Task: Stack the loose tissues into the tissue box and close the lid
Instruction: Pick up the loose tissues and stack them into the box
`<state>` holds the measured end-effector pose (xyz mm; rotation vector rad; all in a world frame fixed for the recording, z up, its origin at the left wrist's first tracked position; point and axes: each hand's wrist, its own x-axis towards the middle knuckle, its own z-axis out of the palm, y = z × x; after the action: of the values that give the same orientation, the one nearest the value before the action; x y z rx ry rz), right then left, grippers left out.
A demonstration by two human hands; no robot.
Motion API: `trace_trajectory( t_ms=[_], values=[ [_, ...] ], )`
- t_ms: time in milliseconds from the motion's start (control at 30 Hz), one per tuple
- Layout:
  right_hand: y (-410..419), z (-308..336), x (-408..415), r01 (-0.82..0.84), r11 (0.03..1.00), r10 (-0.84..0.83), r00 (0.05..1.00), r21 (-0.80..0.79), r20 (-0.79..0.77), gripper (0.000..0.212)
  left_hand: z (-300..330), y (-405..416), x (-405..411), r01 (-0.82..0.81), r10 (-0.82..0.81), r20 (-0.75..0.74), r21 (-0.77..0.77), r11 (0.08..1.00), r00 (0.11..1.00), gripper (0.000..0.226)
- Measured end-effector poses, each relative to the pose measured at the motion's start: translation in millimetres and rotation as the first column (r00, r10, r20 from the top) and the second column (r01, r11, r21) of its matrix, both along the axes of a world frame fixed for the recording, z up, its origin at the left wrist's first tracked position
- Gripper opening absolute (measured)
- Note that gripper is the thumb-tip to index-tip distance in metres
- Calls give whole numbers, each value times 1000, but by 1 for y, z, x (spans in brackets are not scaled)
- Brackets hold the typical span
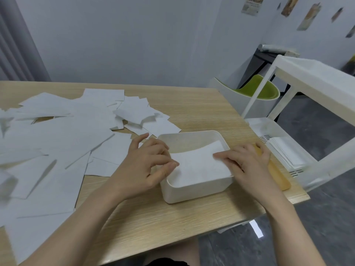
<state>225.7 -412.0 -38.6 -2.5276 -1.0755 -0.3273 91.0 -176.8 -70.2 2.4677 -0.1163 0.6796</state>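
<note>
Head camera: we are looking down at the tissue box (196,186), an open cream tub whose long axis is running away from us and slightly left. A white tissue (199,166) is lying inside it. Our left hand (146,166) is curling over the box's left rim, thumb and fingers pinching the tissue's left edge; our right hand (247,166) is pressing straight fingers on its right edge. Left of the box, loose tissues (63,143) are sprawling over the table (192,223), nearer the left hand. Just right of the box, under the right hand, the wooden lid (278,175) is lying, we judge.
</note>
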Motion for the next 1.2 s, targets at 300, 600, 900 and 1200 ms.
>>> trace_trajectory(
  t_ms=[300,600,900,1200],
  values=[
    [1,18,-4,-52,966,21,992,-254,-125,36,-2,0,0,3,-3,10,-34,999,1000,43],
    [-1,14,-7,-80,982,63,993,-174,-98,37,-7,2,0,21,-18,25,-135,991,1000,47],
    [3,14,-9,-23,957,-15,992,-290,-126,45,-14,1,-3,26,-24,14,-199,980,1000,48],
    [26,18,-34,-9,1000,8,997,10,80,48,-12,15,-21,-36,46,39,-236,971,998,41]
  ],
)
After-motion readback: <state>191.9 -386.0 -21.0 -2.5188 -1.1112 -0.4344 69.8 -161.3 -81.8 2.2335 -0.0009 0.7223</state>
